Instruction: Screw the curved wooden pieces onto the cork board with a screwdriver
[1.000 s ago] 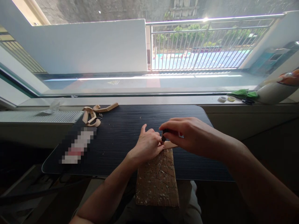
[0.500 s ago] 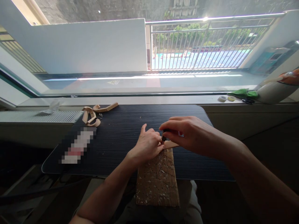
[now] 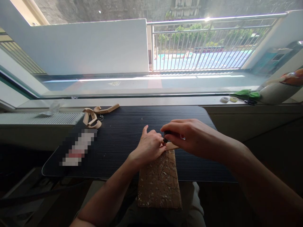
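My left hand point(image 3: 149, 146) rests curled on the top edge of a scratched brown cardboard board point(image 3: 159, 181), fingers pressed down on a pale tan strip point(image 3: 172, 146) lying there. My right hand point(image 3: 187, 136) pinches a small dark tool point(image 3: 165, 137) upright, its tip touching the strip right beside my left fingertips. The board lies over the near edge of the black ribbed table point(image 3: 123, 132) and hangs toward my lap.
A heap of curved tan strips point(image 3: 94, 116) lies at the table's far left corner, beside a blurred flat object point(image 3: 79, 148). On the window ledge to the right are tape rolls point(image 3: 228, 100), something green point(image 3: 246, 94), scissors and a white rounded object point(image 3: 276, 91). A radiator grille sits left.
Both hands stay almost still; the right hand with the dark tool has shifted only slightly at the strip.
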`<state>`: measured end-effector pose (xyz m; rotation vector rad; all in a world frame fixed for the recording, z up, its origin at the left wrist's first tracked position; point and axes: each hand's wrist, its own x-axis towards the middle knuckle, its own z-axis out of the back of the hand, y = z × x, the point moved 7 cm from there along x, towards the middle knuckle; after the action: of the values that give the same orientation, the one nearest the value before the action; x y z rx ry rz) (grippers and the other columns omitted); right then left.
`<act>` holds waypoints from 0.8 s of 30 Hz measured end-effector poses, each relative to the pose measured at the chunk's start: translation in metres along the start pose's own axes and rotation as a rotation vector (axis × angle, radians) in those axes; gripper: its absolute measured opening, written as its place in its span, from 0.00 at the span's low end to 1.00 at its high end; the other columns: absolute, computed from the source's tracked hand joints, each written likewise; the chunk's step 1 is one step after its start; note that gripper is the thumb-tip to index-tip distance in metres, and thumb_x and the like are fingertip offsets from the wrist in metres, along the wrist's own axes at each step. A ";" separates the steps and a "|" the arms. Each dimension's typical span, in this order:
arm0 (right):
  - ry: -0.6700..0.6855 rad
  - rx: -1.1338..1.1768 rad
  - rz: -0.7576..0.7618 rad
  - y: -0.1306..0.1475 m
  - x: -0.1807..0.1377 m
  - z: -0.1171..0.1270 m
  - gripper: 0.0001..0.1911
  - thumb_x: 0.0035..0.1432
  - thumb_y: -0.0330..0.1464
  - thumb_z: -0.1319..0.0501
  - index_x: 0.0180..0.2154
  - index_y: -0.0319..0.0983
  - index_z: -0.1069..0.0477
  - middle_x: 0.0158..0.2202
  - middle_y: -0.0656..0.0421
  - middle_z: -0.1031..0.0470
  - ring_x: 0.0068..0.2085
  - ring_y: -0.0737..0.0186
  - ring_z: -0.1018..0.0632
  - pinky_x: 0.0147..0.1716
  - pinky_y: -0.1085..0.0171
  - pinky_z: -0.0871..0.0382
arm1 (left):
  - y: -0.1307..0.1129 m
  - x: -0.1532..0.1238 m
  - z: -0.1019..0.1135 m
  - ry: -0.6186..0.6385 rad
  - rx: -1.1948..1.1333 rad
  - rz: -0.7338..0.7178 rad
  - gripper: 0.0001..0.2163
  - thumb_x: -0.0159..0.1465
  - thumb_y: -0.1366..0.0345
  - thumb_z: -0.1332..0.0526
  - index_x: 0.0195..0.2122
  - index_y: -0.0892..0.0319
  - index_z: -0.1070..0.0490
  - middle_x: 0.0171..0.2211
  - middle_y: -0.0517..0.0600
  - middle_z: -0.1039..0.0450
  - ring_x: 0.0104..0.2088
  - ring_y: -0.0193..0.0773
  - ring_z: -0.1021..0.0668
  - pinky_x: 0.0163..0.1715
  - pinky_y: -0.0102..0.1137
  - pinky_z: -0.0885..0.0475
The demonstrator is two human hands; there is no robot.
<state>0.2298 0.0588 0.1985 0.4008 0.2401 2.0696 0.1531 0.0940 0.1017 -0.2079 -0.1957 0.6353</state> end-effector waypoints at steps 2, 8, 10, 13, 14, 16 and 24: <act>-0.004 0.008 -0.005 -0.001 0.000 -0.001 0.11 0.60 0.32 0.47 0.42 0.41 0.29 0.32 0.60 0.26 0.31 0.67 0.29 0.29 0.69 0.46 | 0.000 0.000 0.000 0.001 -0.004 0.006 0.11 0.62 0.61 0.46 0.28 0.56 0.26 0.33 0.48 0.25 0.43 0.42 0.28 0.57 0.55 0.55; -0.019 -0.049 -0.081 -0.007 0.001 -0.002 0.10 0.59 0.38 0.45 0.36 0.40 0.30 0.24 0.63 0.30 0.25 0.69 0.33 0.24 0.68 0.49 | 0.000 0.000 0.000 0.017 -0.004 0.015 0.11 0.62 0.61 0.46 0.28 0.56 0.26 0.30 0.48 0.25 0.42 0.42 0.28 0.57 0.54 0.56; -0.015 -0.059 -0.071 -0.005 0.001 -0.001 0.10 0.58 0.38 0.44 0.40 0.41 0.30 0.26 0.62 0.28 0.26 0.68 0.31 0.26 0.68 0.48 | 0.000 0.000 0.001 0.008 -0.003 0.014 0.10 0.62 0.62 0.46 0.33 0.55 0.25 0.33 0.49 0.25 0.44 0.42 0.29 0.57 0.54 0.55; -0.004 -0.034 -0.035 0.000 0.002 0.001 0.12 0.59 0.34 0.45 0.44 0.42 0.30 0.32 0.60 0.26 0.31 0.66 0.29 0.29 0.68 0.46 | 0.000 0.000 0.001 0.002 -0.004 0.025 0.10 0.61 0.63 0.45 0.38 0.53 0.26 0.35 0.49 0.25 0.45 0.43 0.29 0.57 0.53 0.55; 0.000 -0.019 -0.025 0.001 0.002 0.001 0.12 0.59 0.33 0.46 0.44 0.42 0.29 0.33 0.60 0.26 0.31 0.66 0.28 0.29 0.68 0.45 | 0.001 0.000 0.001 0.002 -0.004 0.030 0.10 0.61 0.63 0.45 0.39 0.53 0.26 0.35 0.49 0.25 0.46 0.44 0.29 0.57 0.53 0.55; 0.007 0.005 -0.013 0.002 0.002 0.000 0.11 0.60 0.32 0.47 0.42 0.41 0.29 0.33 0.59 0.26 0.32 0.66 0.28 0.30 0.68 0.45 | 0.001 0.000 0.001 0.001 -0.006 0.034 0.10 0.61 0.63 0.46 0.39 0.54 0.26 0.36 0.50 0.25 0.46 0.44 0.29 0.57 0.54 0.55; -0.009 -0.064 -0.086 -0.004 0.005 -0.006 0.10 0.59 0.39 0.45 0.34 0.39 0.32 0.24 0.63 0.30 0.24 0.68 0.33 0.24 0.68 0.51 | 0.001 0.000 -0.002 0.010 0.000 0.018 0.10 0.62 0.62 0.47 0.38 0.53 0.26 0.39 0.49 0.25 0.48 0.44 0.30 0.57 0.54 0.56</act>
<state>0.2285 0.0650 0.1920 0.3546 0.1818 1.9858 0.1531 0.0943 0.0994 -0.2133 -0.1841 0.6516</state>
